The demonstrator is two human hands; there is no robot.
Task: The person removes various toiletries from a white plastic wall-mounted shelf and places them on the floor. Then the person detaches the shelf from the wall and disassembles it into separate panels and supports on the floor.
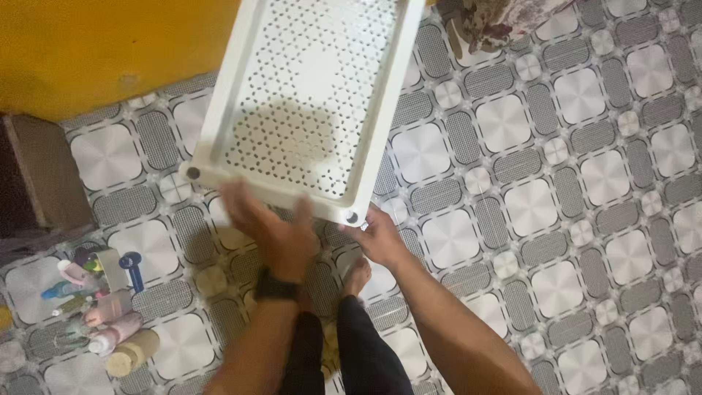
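Tray: a white rectangular perforated plastic tray (311, 95) is held above the patterned grey-and-white tiled floor (585, 183), its long axis running away from the person toward the yellow wall (110, 51) and tilted slightly to the right.
Direction from grip: the tray lies ahead of both hands; only its near short edge meets them.
Left hand: the left hand (274, 230), with a black wrist band (276, 287), spreads flat against the near edge; the blur hides whether its fingers curl under.
Right hand: the right hand (380, 238) closes on the near right corner, by a small round socket.
Nearer hand: both sit at the same edge, the left nearer its middle.
Surroundings: a cluster of bottles and tubes (102, 307) lies on the floor to the left, well apart; the person's bare foot (357, 276) stands just below the hands.
Obstruction: a patterned cloth (504, 22) lies beyond the tray's far right corner.
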